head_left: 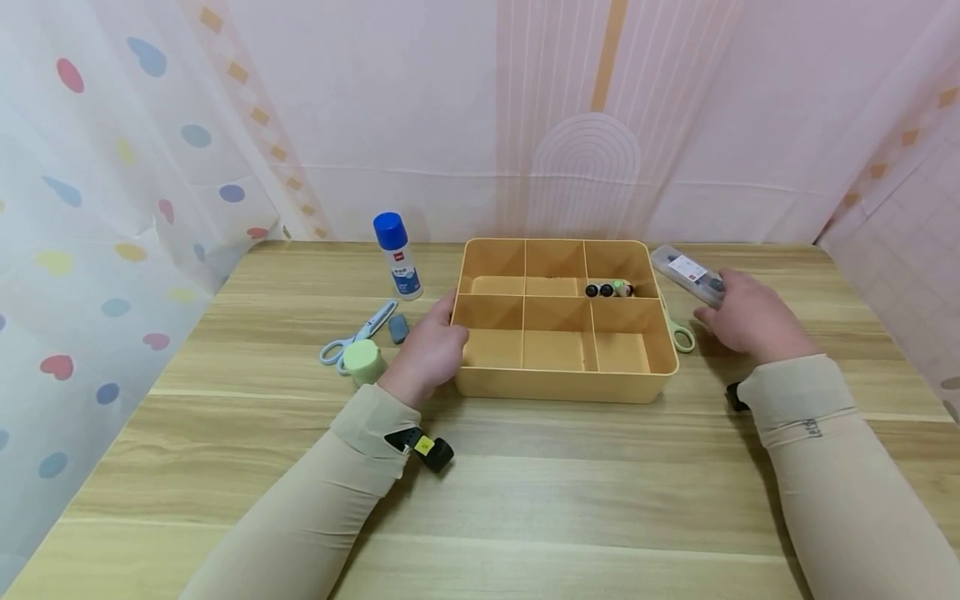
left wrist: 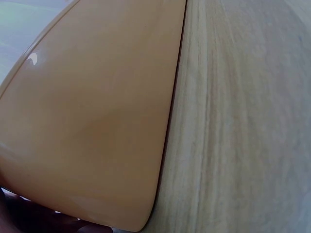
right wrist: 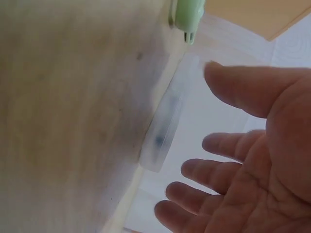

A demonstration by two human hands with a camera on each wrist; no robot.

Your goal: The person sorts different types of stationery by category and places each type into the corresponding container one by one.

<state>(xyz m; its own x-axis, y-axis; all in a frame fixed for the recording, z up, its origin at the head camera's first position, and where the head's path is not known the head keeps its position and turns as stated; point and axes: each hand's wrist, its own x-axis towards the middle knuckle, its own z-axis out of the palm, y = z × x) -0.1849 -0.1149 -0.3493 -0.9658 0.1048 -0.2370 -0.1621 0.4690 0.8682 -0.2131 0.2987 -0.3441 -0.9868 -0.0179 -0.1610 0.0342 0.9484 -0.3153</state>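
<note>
A tan organizer box point(head_left: 562, 383) with two rows of compartments stands in the middle of the table. My left hand point(head_left: 429, 354) grips its left end, thumb at the rim; in the left wrist view the box's smooth wall point(left wrist: 97, 116) fills much of the frame, with dark fingers at the lower left corner. Right of the box lies a clear plastic case point(head_left: 686, 273) with a white label and dark contents. Over its near end reaches my right hand point(head_left: 753, 317). The right wrist view has those fingers loosely spread, apart from the case point(right wrist: 163, 131).
Left of the box are a blue-capped glue bottle point(head_left: 397, 258), light blue scissors point(head_left: 363, 333), a blue eraser-like block point(head_left: 399, 328) and a green round-topped thing point(head_left: 363, 361). A green ringed thing point(head_left: 692, 342) lies by the box's right side. Several black-ended items point(head_left: 606, 290) sit in the back right compartment.
</note>
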